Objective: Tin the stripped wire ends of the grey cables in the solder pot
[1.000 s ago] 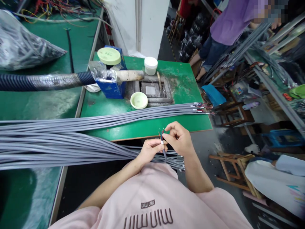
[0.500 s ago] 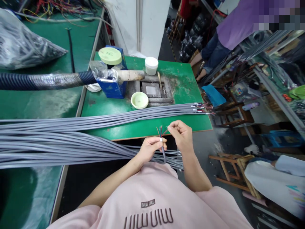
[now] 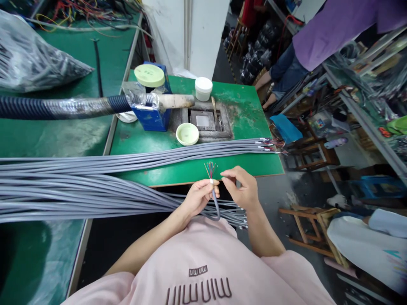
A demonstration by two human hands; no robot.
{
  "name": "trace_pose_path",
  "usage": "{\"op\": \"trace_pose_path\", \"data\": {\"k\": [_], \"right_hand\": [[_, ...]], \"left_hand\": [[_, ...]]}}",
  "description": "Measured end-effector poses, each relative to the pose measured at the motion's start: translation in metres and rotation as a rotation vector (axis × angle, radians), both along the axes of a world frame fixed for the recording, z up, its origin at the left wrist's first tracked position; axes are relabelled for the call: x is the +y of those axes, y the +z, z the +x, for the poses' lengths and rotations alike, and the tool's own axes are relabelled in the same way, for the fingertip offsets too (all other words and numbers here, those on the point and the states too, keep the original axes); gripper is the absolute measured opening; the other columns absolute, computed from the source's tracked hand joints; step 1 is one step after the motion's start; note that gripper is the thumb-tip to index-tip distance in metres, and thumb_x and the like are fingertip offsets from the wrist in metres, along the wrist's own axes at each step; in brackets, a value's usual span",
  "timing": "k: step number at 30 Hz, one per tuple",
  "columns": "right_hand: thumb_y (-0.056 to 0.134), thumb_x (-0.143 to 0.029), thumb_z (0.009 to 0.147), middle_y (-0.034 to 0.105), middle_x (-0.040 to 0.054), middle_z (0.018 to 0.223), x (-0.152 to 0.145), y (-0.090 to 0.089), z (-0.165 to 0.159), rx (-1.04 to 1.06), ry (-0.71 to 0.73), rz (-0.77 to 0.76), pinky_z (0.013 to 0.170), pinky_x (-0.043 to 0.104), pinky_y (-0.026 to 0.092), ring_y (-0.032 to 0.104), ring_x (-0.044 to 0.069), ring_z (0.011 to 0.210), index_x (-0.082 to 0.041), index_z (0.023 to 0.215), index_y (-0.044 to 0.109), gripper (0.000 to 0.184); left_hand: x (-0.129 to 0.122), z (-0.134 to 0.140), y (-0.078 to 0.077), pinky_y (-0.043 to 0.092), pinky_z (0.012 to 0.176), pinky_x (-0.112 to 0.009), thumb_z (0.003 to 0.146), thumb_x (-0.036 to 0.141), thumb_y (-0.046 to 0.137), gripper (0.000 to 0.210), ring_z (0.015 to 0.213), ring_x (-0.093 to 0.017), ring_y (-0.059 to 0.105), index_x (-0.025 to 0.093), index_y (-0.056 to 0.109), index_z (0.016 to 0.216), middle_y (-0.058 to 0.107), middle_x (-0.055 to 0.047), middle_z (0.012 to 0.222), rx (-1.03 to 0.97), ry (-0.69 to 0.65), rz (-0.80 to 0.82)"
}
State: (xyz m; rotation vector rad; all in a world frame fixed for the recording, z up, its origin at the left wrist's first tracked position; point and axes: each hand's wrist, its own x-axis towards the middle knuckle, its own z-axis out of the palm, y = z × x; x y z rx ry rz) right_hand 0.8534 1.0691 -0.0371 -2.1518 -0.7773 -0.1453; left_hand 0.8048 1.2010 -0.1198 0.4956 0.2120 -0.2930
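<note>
My left hand (image 3: 201, 195) pinches a grey multi-core cable (image 3: 216, 207) close to its end, just below a white band. Thin coloured wires (image 3: 210, 170), red, green and others, fan upward out of that end. To the right, my right hand (image 3: 240, 186) is raised with thumb and fingers apart, touching nothing; a small gap separates its fingertips from the wires. Below and left of my hands lies a loose bundle of grey cables (image 3: 127, 195). Another cable bundle (image 3: 178, 154) crosses the bench beyond, its stripped ends at the right edge.
On the green bench (image 3: 244, 110) sit a solder pot (image 3: 203, 121), a pale dish (image 3: 187, 134), a lidded white tub (image 3: 203, 88) and a blue box (image 3: 152, 116). A ribbed hose (image 3: 63, 108) comes in from the left. A person in purple (image 3: 330, 34) stands beyond, near wooden stools.
My right hand has let go of a wire and its fingers have spread apart. The wires stand closer together. My left hand with the cable has shifted slightly left.
</note>
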Motion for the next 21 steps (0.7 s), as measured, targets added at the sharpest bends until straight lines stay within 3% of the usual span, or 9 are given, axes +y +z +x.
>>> {"op": "trace_pose_path", "data": {"k": [4,7,10,13,16,19,21], "right_hand": [[0.045,-0.012,0.088,0.067,0.0055,0.095,-0.004,-0.003,0.004,-0.167,0.247,-0.061,0.081,0.034,0.049,0.06,0.017,0.09,-0.025,0.102,0.066,0.028],[0.043,-0.01,0.087,0.062,0.0078,0.119,-0.004,-0.009,0.005,-0.249,0.385,-0.193,0.093,0.04,0.046,0.055,0.02,0.111,-0.027,0.11,0.065,0.036],[0.051,-0.017,0.087,0.054,0.0097,0.133,0.0,-0.017,0.005,-0.346,0.439,-0.312,0.099,0.045,0.042,0.047,0.025,0.124,-0.027,0.112,0.065,0.031],[0.057,-0.029,0.087,0.06,0.0078,0.128,0.002,-0.019,0.012,-0.423,0.391,-0.247,0.099,0.046,0.043,0.05,0.026,0.121,-0.03,0.11,0.066,0.025],[0.054,-0.031,0.089,0.066,0.0075,0.115,0.002,-0.007,0.032,-0.43,0.228,-0.066,0.095,0.045,0.047,0.058,0.024,0.111,-0.029,0.114,0.064,0.027],[0.046,-0.032,0.093,0.068,0.009,0.106,0.008,0.013,0.057,-0.426,0.003,0.081,0.09,0.043,0.05,0.063,0.024,0.103,-0.024,0.111,0.064,0.027],[0.043,-0.035,0.094,0.069,0.0084,0.099,0.019,0.027,0.073,-0.416,-0.06,0.096,0.087,0.042,0.051,0.064,0.023,0.098,-0.023,0.103,0.066,0.027]], "left_hand": [[0.003,0.004,0.004,0.046,0.057,-0.019,0.062,0.036,0.082,0.031,0.057,-0.009,0.057,0.012,0.07,0.077,0.063,-0.001,0.061,0.016,0.067,-0.011],[0.007,0.008,0.009,0.044,0.055,-0.016,0.064,0.033,0.081,0.027,0.055,-0.006,0.053,0.011,0.068,0.073,0.061,0.0,0.062,0.043,0.113,-0.053],[0.01,0.009,0.015,0.043,0.051,-0.016,0.067,0.033,0.079,0.025,0.054,-0.005,0.053,0.012,0.066,0.071,0.062,0.001,0.064,0.048,0.116,-0.086],[0.017,0.007,0.024,0.046,0.053,-0.018,0.071,0.04,0.075,0.03,0.057,-0.008,0.056,0.014,0.068,0.085,0.066,-0.002,0.073,-0.009,0.114,-0.036],[0.032,0.006,0.031,0.049,0.063,-0.022,0.072,0.044,0.073,0.04,0.068,-0.012,0.061,0.014,0.07,0.098,0.07,-0.006,0.08,-0.12,0.188,0.191],[0.055,0.005,0.036,0.049,0.064,-0.023,0.075,0.039,0.072,0.028,0.065,-0.013,0.062,0.015,0.073,0.088,0.07,-0.004,0.07,-0.203,0.3,0.561],[0.07,0.005,0.037,0.046,0.061,-0.023,0.077,0.035,0.07,0.02,0.06,-0.012,0.059,0.016,0.073,0.079,0.068,-0.002,0.065,-0.261,0.421,0.824]]}}
